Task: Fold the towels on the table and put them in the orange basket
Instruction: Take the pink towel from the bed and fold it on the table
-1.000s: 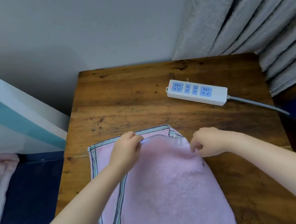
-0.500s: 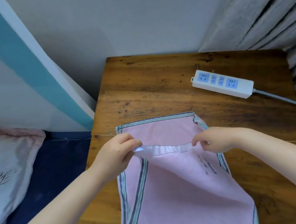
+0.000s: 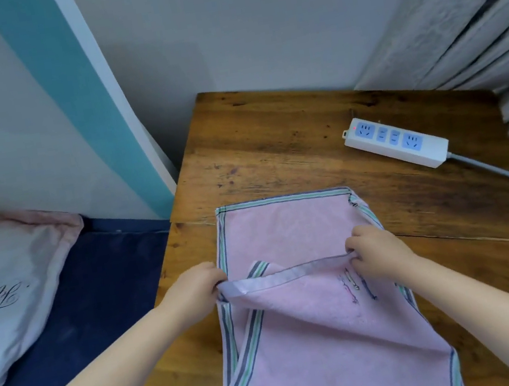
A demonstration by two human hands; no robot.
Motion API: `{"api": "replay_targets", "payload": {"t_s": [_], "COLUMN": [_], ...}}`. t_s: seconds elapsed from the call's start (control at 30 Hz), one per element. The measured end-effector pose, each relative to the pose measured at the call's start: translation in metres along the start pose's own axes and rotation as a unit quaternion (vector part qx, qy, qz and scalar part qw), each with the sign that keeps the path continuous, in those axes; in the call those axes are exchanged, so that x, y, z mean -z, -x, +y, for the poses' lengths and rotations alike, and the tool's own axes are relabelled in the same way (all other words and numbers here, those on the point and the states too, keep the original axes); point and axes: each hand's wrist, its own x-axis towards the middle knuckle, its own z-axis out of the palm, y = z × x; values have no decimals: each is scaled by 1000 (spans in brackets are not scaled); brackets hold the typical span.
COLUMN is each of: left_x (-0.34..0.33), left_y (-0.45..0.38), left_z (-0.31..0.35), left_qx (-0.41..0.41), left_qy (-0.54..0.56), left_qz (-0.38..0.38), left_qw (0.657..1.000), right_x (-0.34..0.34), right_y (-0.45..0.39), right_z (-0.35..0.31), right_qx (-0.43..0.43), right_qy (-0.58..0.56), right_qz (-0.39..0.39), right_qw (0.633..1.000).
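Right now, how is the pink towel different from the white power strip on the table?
The pink stripe-edged towel is soft cloth, partly lifted and folded; the white plastic power strip is hard and lies flat. The left hand and right hand pinch the towel's raised edge; nobody touches the power strip. The towel looks much bigger. Both sit on the brown wooden table.

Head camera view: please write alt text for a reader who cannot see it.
Two bare hands, left hand and right hand, pinch a lifted edge of a pink towel with striped borders on a wooden table. A white power strip lies at the far right; a pillow is at left.
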Motion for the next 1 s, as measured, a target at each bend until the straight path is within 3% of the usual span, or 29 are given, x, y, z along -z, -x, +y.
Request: {"api": "replay_targets", "payload": {"t_s": [0.17, 0.3, 0.4, 0.6, 0.7, 0.87, 1.0], "left_x": [17, 29, 37, 60, 61, 62, 62], "left_y": [-9, -13, -13, -7, -5, -18, -36], "left_z": [-4, -9, -8, -10, -14, -22, -13], "left_qx": [44, 64, 36, 5, 1, 21, 20], "left_qy": [91, 172, 197, 168, 107, -16, -9], "left_qz": [77, 87, 103, 143, 133, 101, 145], "left_qw": [992, 979, 974, 975, 985, 995, 989], "right_x": [37, 61, 66, 64, 54, 52, 54], "right_y": [12, 24, 24, 19, 10, 2, -7], "right_z": [0, -3, -1, 15, 14, 20, 22], "right_qx": [112, 107, 93, 3, -55, -80, -72], "right_qy": [-89, -179, -168, 28, 68, 18, -22], "right_qz": [-58, -108, -123, -41, -80, -94, -4], "right_qw": [988, 972, 974, 999, 993, 992, 997]}}
